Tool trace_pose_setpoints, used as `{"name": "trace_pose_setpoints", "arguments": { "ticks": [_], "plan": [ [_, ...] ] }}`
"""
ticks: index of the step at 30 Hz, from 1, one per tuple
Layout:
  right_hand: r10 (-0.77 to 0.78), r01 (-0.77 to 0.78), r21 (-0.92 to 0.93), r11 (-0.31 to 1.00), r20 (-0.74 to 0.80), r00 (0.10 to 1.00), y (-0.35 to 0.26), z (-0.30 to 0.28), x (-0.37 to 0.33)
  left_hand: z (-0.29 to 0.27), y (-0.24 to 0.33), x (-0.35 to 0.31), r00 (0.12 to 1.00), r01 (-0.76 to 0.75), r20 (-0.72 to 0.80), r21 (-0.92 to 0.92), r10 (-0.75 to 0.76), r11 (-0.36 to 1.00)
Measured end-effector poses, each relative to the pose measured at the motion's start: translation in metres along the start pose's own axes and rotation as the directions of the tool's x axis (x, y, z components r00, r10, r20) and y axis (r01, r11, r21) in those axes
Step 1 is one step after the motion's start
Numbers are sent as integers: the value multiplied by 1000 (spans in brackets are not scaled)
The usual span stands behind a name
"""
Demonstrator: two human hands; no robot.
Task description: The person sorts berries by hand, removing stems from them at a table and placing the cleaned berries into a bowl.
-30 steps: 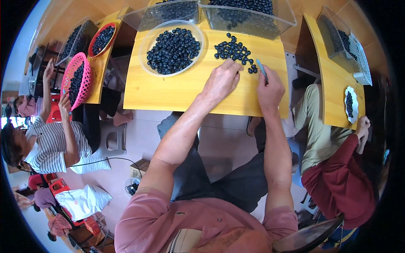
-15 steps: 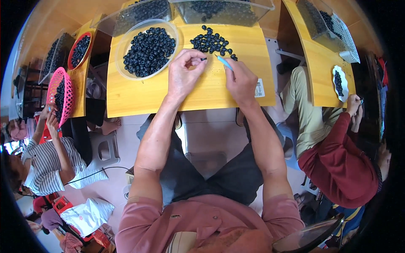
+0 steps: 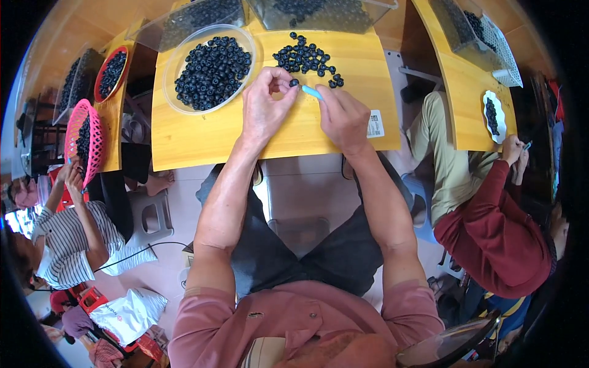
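Head view: a yellow counter [image 3: 202, 141] spreads widest, reaching back from the person's knees. Along its far edge stand two clear rectangular containers, the left bin [image 3: 165, 35] and the right bin [image 3: 343, 23], both with dark berries inside. Before the left bin sits a round clear bowl [image 3: 169, 73], heaped with more of the same fruit. Over the counter the two hands are apart, near each other: the left hand [image 3: 265, 104] beside the bowl, the right hand [image 3: 346, 119] across from it. Beyond them lie loose berries [image 3: 300, 58] in a scattered cluster on the wood. Next in size is a white label [image 3: 375, 124], flat beside the right hand. A slim light-blue tool [image 3: 311, 92] is clasped in the right hand, pointing left. Smallest is one single berry [image 3: 294, 82], pinched at the left hand's fingertips, close to the tool's tip; whether they touch I cannot tell.
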State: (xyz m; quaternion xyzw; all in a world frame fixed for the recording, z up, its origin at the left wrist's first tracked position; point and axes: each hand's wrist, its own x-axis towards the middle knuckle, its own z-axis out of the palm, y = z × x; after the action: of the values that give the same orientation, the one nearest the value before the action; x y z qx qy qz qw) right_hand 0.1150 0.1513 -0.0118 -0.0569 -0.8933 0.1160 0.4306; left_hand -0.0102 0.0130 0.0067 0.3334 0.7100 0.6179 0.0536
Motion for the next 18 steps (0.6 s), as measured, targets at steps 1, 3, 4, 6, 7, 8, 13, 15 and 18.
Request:
{"name": "trace_pose_setpoints", "arguments": {
  "ticks": [1, 3, 4, 6, 7, 8, 13, 15, 18],
  "plan": [
    [1, -1, -1, 1000, 1, 1000, 0, 0, 0, 0, 0, 0, 1000, -16, -2, 22, 16, 1000],
    [-8, 8, -17, 1000, 3, 1000, -1, -1, 1, 0, 2, 0, 1000, -21, 1, 20, 21, 1000],
    [-7, 7, -18, 1000, 4, 1000, -1, -2, 1, 0, 2, 0, 1000, -27, 3, 19, 27, 999],
    [-16, 16, -41, 999, 5, 1000, -1, -3, 2, 1, 1, 0, 999, -31, 12, 35, 30, 999],
    [-16, 16, -41, 999, 5, 1000, -1, -3, 1, 1, 1, -1, 999, -35, 20, 51, 34, 998],
    [-12, 12, -42, 999, 6, 1000, -1, -3, 1, 1, 1, -1, 999, -35, 20, 51, 34, 998],
    [-13, 13, -42, 999, 12, 1000, 0, 0, -1, 3, 2, -2, 999, -32, 33, 31, 31, 999],
    [-18, 19, -47, 999, 15, 1000, 0, 1, -2, 2, 1, -2, 999, -34, 38, 45, 32, 998],
    [-14, 16, -67, 998, 22, 1000, 0, 1, -2, 2, 2, -2, 999, -29, 46, 66, 26, 997]
  ]
}}
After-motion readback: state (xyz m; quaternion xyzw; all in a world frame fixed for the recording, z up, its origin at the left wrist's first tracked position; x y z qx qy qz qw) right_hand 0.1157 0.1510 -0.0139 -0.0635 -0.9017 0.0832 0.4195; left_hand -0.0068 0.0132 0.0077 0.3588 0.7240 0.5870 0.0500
